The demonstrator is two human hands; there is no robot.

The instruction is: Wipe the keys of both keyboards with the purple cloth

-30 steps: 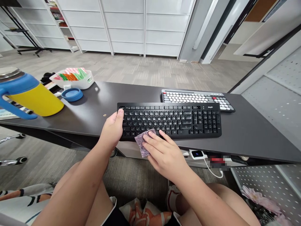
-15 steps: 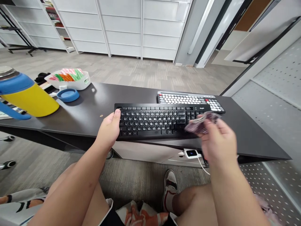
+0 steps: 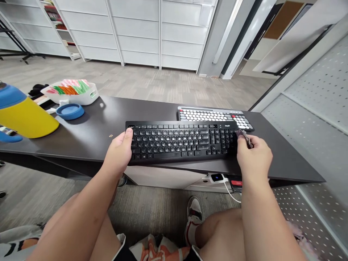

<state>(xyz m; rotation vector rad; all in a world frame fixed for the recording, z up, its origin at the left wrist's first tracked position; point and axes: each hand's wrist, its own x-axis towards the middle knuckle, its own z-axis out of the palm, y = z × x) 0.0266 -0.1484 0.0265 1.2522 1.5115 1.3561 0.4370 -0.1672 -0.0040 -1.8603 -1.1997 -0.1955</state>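
Observation:
A black keyboard [image 3: 174, 141] is held up over the front part of the dark desk [image 3: 282, 156], keys facing me. My left hand [image 3: 119, 148] grips its left end, thumb on the top-left corner and the other fingers hidden behind. At the right end, my right hand [image 3: 254, 152] is closed on a crumpled greyish-purple cloth [image 3: 246, 137], which touches the keyboard's right edge. A second keyboard [image 3: 209, 115], grey with round white and red keys, lies on the desk just behind the black one.
Left on the desk are a yellow and blue bottle [image 3: 25, 112], a blue lid [image 3: 70, 111] and a white basket [image 3: 91, 95] of colourful items. A watch [image 3: 217, 177] on a white cable sits below the front edge. A perforated panel [image 3: 320, 94] borders the right side.
My right hand has moved the cloth from over the number keys to the keyboard's right edge. My left hand keeps its hold. The whole view has shifted slightly.

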